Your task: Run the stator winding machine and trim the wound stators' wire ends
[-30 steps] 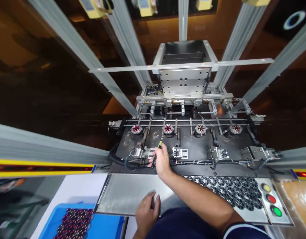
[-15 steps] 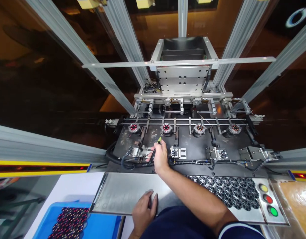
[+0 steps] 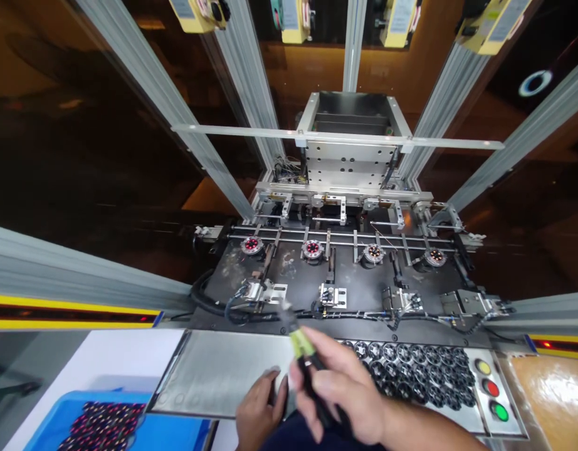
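My right hand [image 3: 343, 391] is low in the view over the metal tray [image 3: 218, 369], closed round a slim black tool with a yellow-green collar [image 3: 301, 343]; its tip points up and left and is blurred. My left hand [image 3: 258, 410] rests on the tray's near edge with fingers curled, nothing visible in it. Beyond the tray lies a black machine deck [image 3: 355, 285] with wound stators on spindles, two red-wound [image 3: 252, 245] [image 3: 312, 249] at left and two copper-wound [image 3: 374, 253] [image 3: 434, 257] at right.
Several bare black stator cores [image 3: 411, 366] lie on the tray's right part. A button panel [image 3: 490, 388] with yellow, red and green buttons sits at far right. A blue bin of wound stators [image 3: 105, 429] is at lower left. Aluminium frame posts and clamps [image 3: 333, 295] surround the deck.
My right hand has pulled back from the deck near the second spindle to over the tray, close to me, still holding the tool. The left hand has stayed put.
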`<control>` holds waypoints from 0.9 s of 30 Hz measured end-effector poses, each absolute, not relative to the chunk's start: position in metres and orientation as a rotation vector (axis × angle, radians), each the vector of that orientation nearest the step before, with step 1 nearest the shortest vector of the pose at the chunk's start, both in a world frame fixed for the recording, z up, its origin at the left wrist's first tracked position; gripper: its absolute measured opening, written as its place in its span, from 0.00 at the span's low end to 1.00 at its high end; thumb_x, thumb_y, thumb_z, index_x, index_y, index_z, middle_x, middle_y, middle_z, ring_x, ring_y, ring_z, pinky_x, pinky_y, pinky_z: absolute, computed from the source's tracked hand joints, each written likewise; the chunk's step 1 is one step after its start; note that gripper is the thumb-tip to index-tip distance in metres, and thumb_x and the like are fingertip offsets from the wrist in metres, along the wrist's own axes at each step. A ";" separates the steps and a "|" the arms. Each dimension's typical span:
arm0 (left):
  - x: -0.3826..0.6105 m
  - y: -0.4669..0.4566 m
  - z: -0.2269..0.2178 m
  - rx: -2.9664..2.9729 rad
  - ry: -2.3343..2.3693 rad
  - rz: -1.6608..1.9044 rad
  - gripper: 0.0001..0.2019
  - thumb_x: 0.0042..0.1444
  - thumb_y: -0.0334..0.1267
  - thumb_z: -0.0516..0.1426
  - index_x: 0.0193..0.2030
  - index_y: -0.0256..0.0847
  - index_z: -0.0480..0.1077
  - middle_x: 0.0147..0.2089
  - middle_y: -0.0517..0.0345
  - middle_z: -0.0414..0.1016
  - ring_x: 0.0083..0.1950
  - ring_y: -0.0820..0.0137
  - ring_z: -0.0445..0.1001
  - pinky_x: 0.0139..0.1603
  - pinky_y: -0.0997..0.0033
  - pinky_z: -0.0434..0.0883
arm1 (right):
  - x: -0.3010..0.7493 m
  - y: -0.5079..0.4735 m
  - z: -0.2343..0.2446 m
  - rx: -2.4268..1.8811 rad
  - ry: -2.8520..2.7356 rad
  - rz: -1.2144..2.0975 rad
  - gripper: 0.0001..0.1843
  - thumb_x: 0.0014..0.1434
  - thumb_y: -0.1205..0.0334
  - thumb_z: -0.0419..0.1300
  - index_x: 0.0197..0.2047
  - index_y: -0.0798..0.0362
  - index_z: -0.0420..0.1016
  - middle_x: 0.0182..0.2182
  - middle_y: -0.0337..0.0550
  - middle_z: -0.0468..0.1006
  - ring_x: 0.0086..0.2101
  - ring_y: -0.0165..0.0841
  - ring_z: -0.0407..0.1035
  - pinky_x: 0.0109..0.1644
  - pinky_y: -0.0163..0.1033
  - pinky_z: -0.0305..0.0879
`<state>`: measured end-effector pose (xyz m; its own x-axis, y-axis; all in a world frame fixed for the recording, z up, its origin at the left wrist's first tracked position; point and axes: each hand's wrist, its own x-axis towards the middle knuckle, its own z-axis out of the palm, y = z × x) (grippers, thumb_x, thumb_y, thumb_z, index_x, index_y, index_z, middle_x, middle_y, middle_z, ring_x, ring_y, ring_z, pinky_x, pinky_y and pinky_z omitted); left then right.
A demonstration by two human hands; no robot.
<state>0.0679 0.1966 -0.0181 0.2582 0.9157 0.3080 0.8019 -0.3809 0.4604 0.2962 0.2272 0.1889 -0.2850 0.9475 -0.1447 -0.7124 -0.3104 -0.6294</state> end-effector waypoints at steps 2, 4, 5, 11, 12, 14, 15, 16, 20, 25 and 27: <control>0.066 0.197 -0.019 2.362 1.577 0.784 0.12 0.63 0.45 0.57 0.42 0.40 0.76 0.37 0.52 0.84 0.37 0.64 0.83 0.41 0.69 0.75 | 0.327 0.218 0.182 -0.742 -0.419 1.648 0.29 0.58 0.51 0.64 0.60 0.48 0.65 0.34 0.38 0.73 0.20 0.24 0.67 0.17 0.28 0.64; 0.065 0.198 -0.019 2.403 1.564 0.793 0.12 0.62 0.45 0.58 0.43 0.40 0.76 0.37 0.52 0.84 0.36 0.64 0.83 0.42 0.69 0.75 | 0.355 0.222 0.169 -0.924 -0.302 1.483 0.22 0.58 0.53 0.63 0.53 0.51 0.69 0.32 0.37 0.73 0.21 0.26 0.67 0.16 0.30 0.65; 0.065 0.199 -0.019 2.419 1.559 0.790 0.12 0.62 0.45 0.58 0.43 0.40 0.76 0.37 0.52 0.84 0.35 0.64 0.82 0.42 0.69 0.75 | 0.365 0.227 0.161 -0.989 -0.262 1.431 0.19 0.57 0.54 0.63 0.49 0.51 0.69 0.31 0.37 0.73 0.21 0.26 0.67 0.17 0.31 0.66; 0.065 0.199 -0.017 2.528 1.529 0.737 0.13 0.64 0.46 0.56 0.45 0.38 0.74 0.38 0.51 0.83 0.34 0.65 0.82 0.40 0.70 0.74 | 0.384 0.256 0.129 -1.064 -0.137 1.318 0.19 0.53 0.53 0.62 0.46 0.50 0.66 0.30 0.36 0.74 0.24 0.29 0.70 0.19 0.31 0.67; 0.065 0.199 -0.017 2.543 1.530 0.729 0.13 0.64 0.45 0.56 0.45 0.38 0.74 0.38 0.51 0.83 0.35 0.65 0.82 0.40 0.70 0.74 | 0.383 0.258 0.128 -1.065 -0.121 1.303 0.19 0.52 0.53 0.62 0.46 0.50 0.66 0.30 0.35 0.74 0.23 0.29 0.70 0.19 0.31 0.66; 0.065 0.199 -0.016 2.567 1.532 0.718 0.13 0.65 0.45 0.55 0.45 0.37 0.73 0.37 0.50 0.83 0.34 0.65 0.82 0.40 0.70 0.74 | 0.383 0.263 0.127 -1.064 -0.094 1.281 0.19 0.51 0.54 0.62 0.44 0.50 0.65 0.29 0.34 0.74 0.23 0.28 0.69 0.18 0.30 0.65; 0.066 0.199 -0.016 2.576 1.531 0.717 0.13 0.65 0.45 0.55 0.44 0.37 0.73 0.37 0.50 0.83 0.34 0.65 0.82 0.40 0.70 0.74 | 0.383 0.265 0.127 -1.062 -0.083 1.274 0.18 0.51 0.54 0.62 0.43 0.50 0.65 0.28 0.34 0.74 0.22 0.28 0.69 0.18 0.30 0.64; 0.066 0.199 -0.016 2.583 1.529 0.718 0.13 0.65 0.45 0.55 0.44 0.37 0.73 0.36 0.51 0.83 0.34 0.65 0.82 0.39 0.70 0.74 | 0.384 0.266 0.127 -1.060 -0.074 1.269 0.18 0.51 0.54 0.62 0.43 0.50 0.65 0.27 0.34 0.74 0.22 0.28 0.69 0.18 0.30 0.64; 0.067 0.199 -0.016 2.591 1.533 0.738 0.12 0.65 0.45 0.56 0.44 0.38 0.73 0.37 0.52 0.83 0.34 0.65 0.82 0.40 0.70 0.74 | 0.386 0.268 0.126 -1.051 -0.050 1.268 0.18 0.50 0.53 0.62 0.42 0.50 0.65 0.26 0.33 0.74 0.21 0.29 0.69 0.18 0.31 0.63; 0.067 0.200 -0.016 2.590 1.537 0.759 0.12 0.64 0.45 0.56 0.44 0.38 0.73 0.35 0.54 0.83 0.32 0.67 0.81 0.38 0.71 0.73 | 0.390 0.270 0.123 -1.033 -0.031 1.273 0.17 0.50 0.53 0.62 0.41 0.50 0.65 0.25 0.34 0.74 0.21 0.30 0.69 0.18 0.32 0.64; 0.067 0.200 -0.016 2.593 1.540 0.758 0.12 0.65 0.45 0.56 0.44 0.38 0.73 0.34 0.54 0.82 0.31 0.67 0.81 0.37 0.71 0.73 | 0.391 0.274 0.123 -1.022 -0.021 1.273 0.17 0.50 0.53 0.62 0.41 0.50 0.65 0.25 0.34 0.74 0.20 0.29 0.68 0.18 0.31 0.63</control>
